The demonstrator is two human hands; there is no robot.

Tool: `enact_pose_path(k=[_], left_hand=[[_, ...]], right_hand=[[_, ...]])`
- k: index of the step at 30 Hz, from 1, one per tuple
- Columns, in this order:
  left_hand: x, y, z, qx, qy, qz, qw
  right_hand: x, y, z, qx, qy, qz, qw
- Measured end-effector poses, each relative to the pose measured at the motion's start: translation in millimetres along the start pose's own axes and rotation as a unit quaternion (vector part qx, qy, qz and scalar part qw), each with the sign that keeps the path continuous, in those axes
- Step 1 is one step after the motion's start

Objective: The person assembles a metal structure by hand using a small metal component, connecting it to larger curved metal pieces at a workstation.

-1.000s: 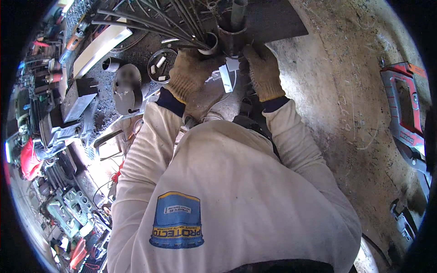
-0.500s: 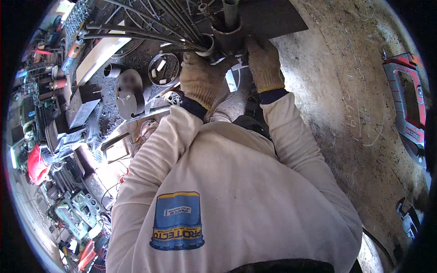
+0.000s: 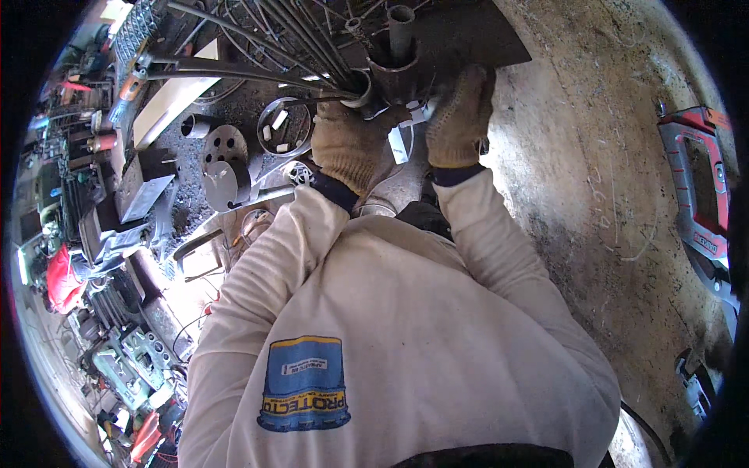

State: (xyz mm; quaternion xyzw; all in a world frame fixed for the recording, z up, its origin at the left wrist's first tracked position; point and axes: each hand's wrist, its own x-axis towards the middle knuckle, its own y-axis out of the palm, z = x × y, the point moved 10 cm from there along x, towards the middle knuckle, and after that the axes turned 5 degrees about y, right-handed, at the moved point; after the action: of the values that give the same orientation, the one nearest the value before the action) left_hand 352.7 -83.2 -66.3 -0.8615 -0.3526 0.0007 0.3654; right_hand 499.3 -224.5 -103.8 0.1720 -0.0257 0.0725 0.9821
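Note:
My left hand (image 3: 347,148), in a brown knit glove, is closed beside a short metal tube (image 3: 360,87) crowded with thin rods (image 3: 300,39). What it grips is hidden. My right hand (image 3: 460,117), gloved alike, has its fingers curled just right of a wider metal cup (image 3: 392,76) with a pipe (image 3: 401,33) standing in it. Between the gloves shows a small pale piece (image 3: 420,114), close to the right fingers. A narrow white strip (image 3: 399,146) hangs below it; its kind is unclear.
Left of my hands lie a metal ring with small white pieces (image 3: 282,126), a holed disc (image 3: 225,148) and a plain disc (image 3: 221,186). A dark sheet (image 3: 476,35) lies beyond my right hand. At the far right is a red-and-grey tool (image 3: 690,168) on the worn brown surface (image 3: 569,140).
My right hand has moved slightly right and turned, drawing away from the wide cup. More of the pale piece now shows between the gloves. My left hand has barely moved.

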Motion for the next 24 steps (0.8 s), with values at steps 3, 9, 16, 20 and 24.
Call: enact_pose_path(k=[3, 9, 16, 20, 24], left_hand=[[2.9, -0.2, -15.3, 0.072, 0.062, 0.021, 0.995], [6.6, -2.6, -8.6, -0.076, 0.009, 0.06, 0.995], [13.1, 4.4, -7.5, 0.052, 0.018, 0.131, 0.99], [12.4, 7.0, 8.7, -0.138, -0.013, 0.055, 0.989], [16.7, -13.1, -11.6, -0.104, -0.025, 0.004, 0.994]], right_hand=[[1.2, 1.9, -30.2, 0.079, 0.055, -0.075, 0.993], [10.2, 6.3, -48.2, -0.035, -0.116, -0.023, 0.992], [14.5, 27.4, -64.1, 0.225, 0.131, 0.074, 0.963], [7.2, 54.4, -49.5, 0.147, 0.2, 0.133, 0.959], [14.8, 71.4, -51.2, 0.186, 0.241, 0.23, 0.924]])
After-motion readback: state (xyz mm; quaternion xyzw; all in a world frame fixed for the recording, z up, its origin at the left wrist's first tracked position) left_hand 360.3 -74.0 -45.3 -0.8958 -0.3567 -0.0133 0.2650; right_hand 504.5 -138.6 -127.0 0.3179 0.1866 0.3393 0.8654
